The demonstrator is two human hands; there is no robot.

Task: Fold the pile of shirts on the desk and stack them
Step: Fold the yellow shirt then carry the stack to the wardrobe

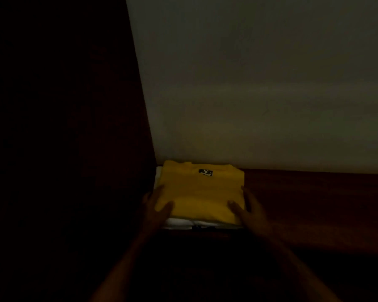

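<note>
I can barely read this dim view; the left side is black. The folded yellow shirt (200,192) tops a white stack (181,224) in the desk (314,203) corner, against the wall (260,83). Bare desk lies rightward. My left hand (159,208) and right hand (247,211) flank the shirt, fingers straight, thumbs resting on it.

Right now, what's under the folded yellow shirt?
White folded fabric shows below the yellow shirt at its front and left edges; how many garments lie there is hidden by the shirt.
</note>
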